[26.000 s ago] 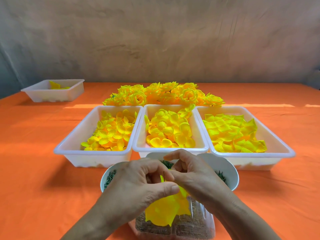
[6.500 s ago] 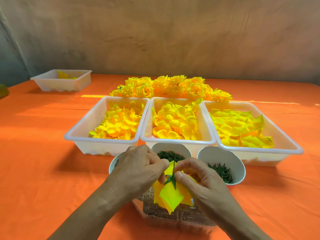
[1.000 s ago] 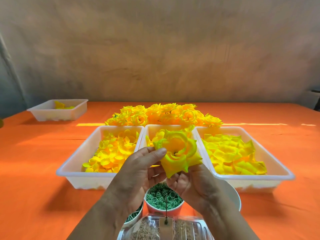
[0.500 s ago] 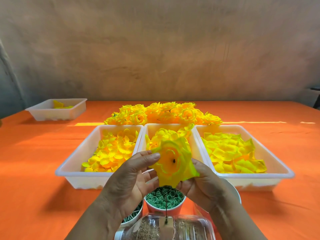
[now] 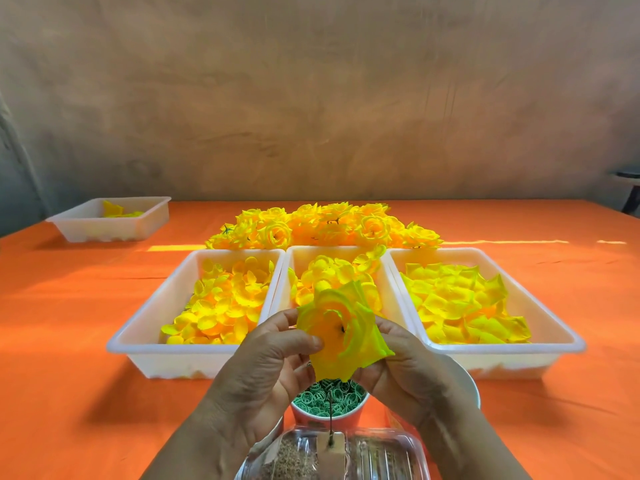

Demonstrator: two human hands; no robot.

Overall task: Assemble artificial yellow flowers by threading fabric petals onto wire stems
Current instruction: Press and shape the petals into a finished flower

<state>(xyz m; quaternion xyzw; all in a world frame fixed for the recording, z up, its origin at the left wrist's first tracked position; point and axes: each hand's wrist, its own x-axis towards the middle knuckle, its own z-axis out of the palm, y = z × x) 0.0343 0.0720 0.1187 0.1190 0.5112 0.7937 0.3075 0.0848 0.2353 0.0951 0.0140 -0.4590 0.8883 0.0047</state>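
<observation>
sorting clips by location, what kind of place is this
Probably a craft workstation for artificial flowers: white trays of sorted yellow petals, a pile of finished flowers behind them, an orange-covered table.

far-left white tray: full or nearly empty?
Nearly empty. The far-left tray holds only a few yellow petals near its back wall; the rest of its visible inside is bare white.

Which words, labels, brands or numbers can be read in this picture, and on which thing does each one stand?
No text can be read.
The trays, the cup and the flower show no print.
The small tag on the clear box is too blurred to tell whether it bears any writing.
</observation>
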